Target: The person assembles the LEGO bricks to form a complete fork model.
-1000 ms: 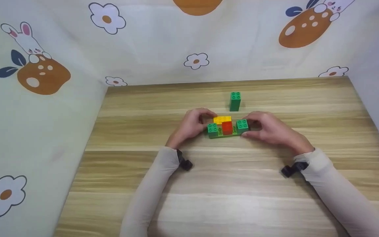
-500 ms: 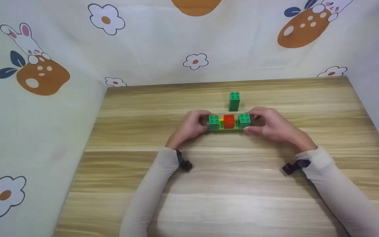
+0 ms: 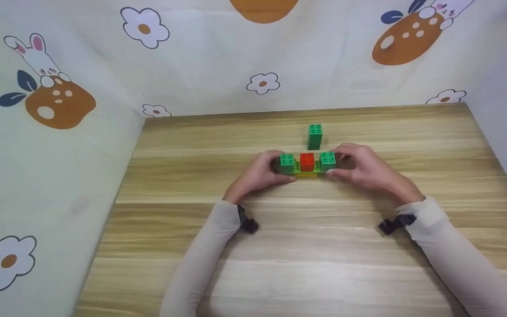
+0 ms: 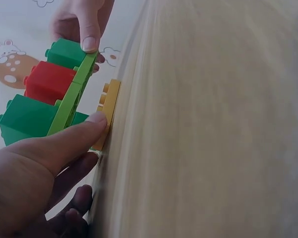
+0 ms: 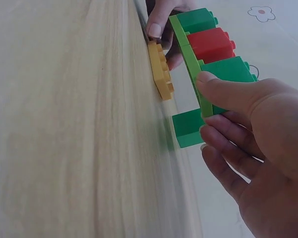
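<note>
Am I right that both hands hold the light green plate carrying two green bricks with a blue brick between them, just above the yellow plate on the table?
Not quite: the brick between the two green bricks is red, not blue, as the head view shows. Otherwise yes: the left hand and right hand hold the light green plate above the yellow plate.

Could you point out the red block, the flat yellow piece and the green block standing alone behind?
red block (image 3: 306,161), head view, its top face.
flat yellow piece (image 5: 159,69), right wrist view, its studded face.
lone green block (image 3: 314,137), head view, its front side.
</note>
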`<state>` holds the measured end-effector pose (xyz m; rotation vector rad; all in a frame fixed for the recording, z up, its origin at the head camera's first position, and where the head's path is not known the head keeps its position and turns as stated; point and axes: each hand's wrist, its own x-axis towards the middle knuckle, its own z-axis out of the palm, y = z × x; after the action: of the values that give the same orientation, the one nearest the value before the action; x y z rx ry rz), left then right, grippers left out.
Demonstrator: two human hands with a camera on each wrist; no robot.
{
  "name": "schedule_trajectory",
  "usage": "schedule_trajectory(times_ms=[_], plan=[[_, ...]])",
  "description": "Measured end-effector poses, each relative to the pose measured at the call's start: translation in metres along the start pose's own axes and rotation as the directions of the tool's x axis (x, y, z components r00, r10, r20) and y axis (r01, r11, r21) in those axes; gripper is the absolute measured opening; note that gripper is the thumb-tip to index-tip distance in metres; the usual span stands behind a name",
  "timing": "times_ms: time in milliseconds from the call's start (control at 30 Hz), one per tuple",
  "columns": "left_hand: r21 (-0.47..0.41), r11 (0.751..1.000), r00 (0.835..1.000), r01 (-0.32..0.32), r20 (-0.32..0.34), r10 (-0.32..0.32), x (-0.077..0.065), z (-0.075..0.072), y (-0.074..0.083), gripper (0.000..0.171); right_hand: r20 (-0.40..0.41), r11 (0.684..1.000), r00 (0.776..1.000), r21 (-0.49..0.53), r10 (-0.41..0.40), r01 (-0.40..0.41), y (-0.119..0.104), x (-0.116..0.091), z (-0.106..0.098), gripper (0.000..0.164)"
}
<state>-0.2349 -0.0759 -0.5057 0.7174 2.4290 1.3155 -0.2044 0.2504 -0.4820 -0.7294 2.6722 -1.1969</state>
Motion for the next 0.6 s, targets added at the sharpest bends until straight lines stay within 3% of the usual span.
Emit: schedule_trajectory(times_ms=[233, 400, 600], plan=[[-0.048, 0.998, 0.999, -0.038, -0.005, 0.037, -0.006, -0.007, -0.006, 0.045, -0.019, 1.0, 1.0, -0.022, -0.012, 0.011, 0.003, 0.001, 0.003, 0.034], [-0.108, 0.994, 0.999, -0.028, -0.04, 0.024, -0.012, -0.012, -0.01, 0.052, -0.034, 0.999, 0.999, -0.02, -0.027, 0.026, 0.003, 0.001, 0.006, 0.035], [-0.132, 0.991, 0.997, -0.029, -0.073, 0.02, -0.015, -0.016, -0.013, 0.048, -0.036, 0.999, 0.999, -0.017, -0.036, 0.035, 0.002, 0.002, 0.009, 0.034]])
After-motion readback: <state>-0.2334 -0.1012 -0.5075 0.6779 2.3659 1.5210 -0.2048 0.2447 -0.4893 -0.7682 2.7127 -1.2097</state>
